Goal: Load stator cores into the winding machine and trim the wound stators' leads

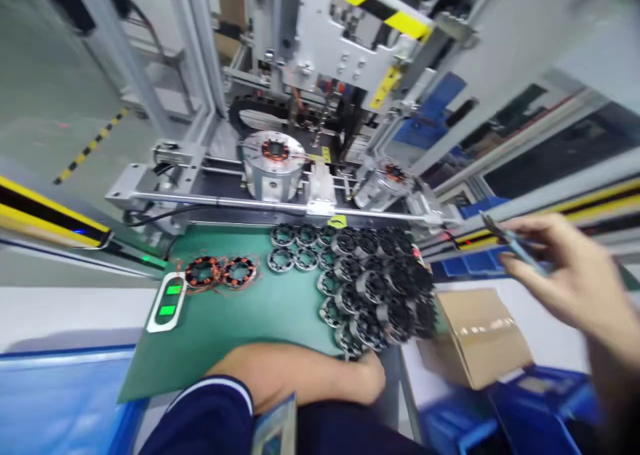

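Observation:
My right hand [570, 272] is raised at the right, its fingers wrapped round a pair of cutters or pliers [523, 250] with light blue handles and a dark tip pointing up-left. My left forearm crosses the near edge of the green mat [220, 322]. At its end my left hand [370, 377] rests by the front of the stacked black and silver motor stator rings [370, 288]; its fingers are hidden. Two copper-wound stators [239, 272] with loose wires lie at the mat's left side, apart from both hands.
Behind the mat stands a machine with two round metal fixtures [274, 168], each bearing a wound stator. A white panel with two green lit buttons [167, 302] sits left. A cardboard box [480, 335] and blue bins [540, 402] are at the right, a blue tray [65, 402] at the left.

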Available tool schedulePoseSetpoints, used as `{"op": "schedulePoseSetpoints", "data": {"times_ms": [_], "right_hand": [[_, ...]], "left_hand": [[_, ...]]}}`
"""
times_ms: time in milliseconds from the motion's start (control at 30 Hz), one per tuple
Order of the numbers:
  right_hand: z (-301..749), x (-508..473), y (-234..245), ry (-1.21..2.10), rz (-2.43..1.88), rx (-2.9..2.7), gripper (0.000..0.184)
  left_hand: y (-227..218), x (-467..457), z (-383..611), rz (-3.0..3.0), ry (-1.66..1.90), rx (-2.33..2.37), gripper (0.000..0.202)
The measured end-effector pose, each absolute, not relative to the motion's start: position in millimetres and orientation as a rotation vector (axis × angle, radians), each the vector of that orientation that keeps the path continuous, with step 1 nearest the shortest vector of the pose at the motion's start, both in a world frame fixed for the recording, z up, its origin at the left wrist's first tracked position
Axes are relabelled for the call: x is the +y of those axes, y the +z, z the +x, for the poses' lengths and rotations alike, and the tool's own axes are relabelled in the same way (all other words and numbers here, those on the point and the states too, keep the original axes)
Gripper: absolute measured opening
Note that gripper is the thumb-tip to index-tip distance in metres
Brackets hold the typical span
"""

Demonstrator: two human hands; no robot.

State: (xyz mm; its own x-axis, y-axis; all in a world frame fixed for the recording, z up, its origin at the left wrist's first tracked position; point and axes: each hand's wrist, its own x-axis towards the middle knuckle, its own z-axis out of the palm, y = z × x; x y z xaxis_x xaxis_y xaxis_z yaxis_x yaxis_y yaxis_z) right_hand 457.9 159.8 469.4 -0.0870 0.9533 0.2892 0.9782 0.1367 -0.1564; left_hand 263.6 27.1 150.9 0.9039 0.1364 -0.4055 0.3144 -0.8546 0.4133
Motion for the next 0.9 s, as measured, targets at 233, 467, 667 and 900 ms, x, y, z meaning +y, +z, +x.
{"op": "schedulePoseSetpoints", "data": {"times_ms": [233, 467, 667, 900], "right_hand": [[589.5, 23.2, 274.7, -0.072, -2.305, -1.139, 0.046], [605.9, -10.8, 197.0, -0.119, -2.308, -1.067, 0.054], [580.5, 74.1, 288.5, -0.021, -1.894, -1.434, 0.059], [423.1, 276.5, 443.7, 0.237, -1.853, -2.299, 0.073]], "left_hand": [[181.7, 30.3, 256.9, 2.656, -0.131, -0.393, 0.026], [313.0, 21.8, 172.8, 2.652, 0.128, -0.166, 0.036], [445.4, 169.8, 25.8, 2.743, 0.346, 1.332, 0.054], [453.6, 330.8, -14.8, 2.624, -0.265, 1.964, 0.077]]}}
